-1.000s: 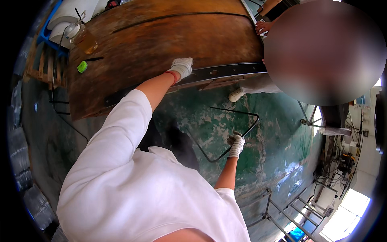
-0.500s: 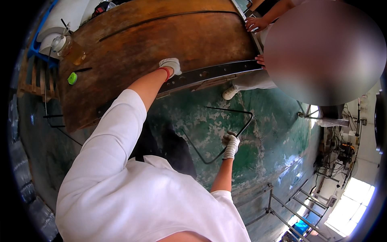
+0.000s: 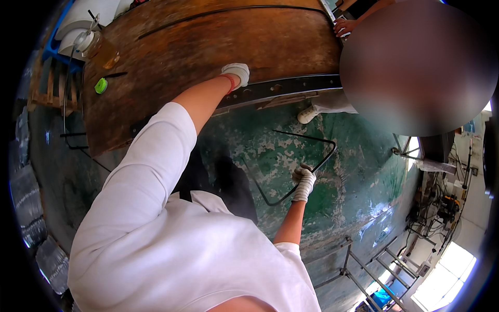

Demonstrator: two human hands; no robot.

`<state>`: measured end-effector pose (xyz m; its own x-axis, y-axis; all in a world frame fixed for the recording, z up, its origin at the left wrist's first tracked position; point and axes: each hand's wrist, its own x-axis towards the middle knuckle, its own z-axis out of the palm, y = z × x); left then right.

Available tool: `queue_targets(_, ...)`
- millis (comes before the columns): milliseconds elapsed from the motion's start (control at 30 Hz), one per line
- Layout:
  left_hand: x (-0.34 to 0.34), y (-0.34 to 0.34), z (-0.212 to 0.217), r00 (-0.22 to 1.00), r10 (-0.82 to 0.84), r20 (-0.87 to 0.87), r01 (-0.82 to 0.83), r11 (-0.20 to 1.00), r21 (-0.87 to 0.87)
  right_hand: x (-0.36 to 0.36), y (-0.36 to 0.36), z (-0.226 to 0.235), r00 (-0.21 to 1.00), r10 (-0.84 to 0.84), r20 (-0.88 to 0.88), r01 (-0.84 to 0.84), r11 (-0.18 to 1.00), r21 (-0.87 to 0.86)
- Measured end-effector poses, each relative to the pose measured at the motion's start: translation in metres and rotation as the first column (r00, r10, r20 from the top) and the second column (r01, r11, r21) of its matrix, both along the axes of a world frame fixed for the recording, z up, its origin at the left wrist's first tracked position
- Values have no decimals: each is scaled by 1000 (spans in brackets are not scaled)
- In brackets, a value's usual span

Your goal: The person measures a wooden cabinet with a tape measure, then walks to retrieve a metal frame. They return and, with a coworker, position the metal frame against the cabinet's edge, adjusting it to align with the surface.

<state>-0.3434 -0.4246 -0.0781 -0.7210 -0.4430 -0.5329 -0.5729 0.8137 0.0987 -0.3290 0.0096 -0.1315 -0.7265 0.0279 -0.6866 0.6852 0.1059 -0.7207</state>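
My left hand, in a white glove with a red band at the wrist, rests by the near edge of the brown table. It is next to a long black metal bar with holes along that edge; its fingers are hidden from me. Lower and to the right, my right hand wears a light knit glove. Its fingers are closed round a thin black metal rod bent into an open, three-sided shape, held above the green floor.
A long thin strip lies across the table. At its left are a green tape measure, a dark pen-like tool and a jug of amber liquid. Across the table corner is a co-worker's hand. A metal frame stands lower right.
The whole view has shifted, so things appear a little higher and further right. Both my hands keep nearly the same places, the right one still holding the bent rod.
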Motion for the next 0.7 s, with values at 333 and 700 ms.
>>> queue_targets(333, 2, -1, 8, 997, -50, 65, 51, 999, -13, 1, -2, 0, 1000, 12, 6, -12, 1000, -15)
queue_targets(700, 37, -38, -14, 994, 99, -42, -85, 964, 253, -10, 10, -8, 991, -36, 129, 56, 985, -162)
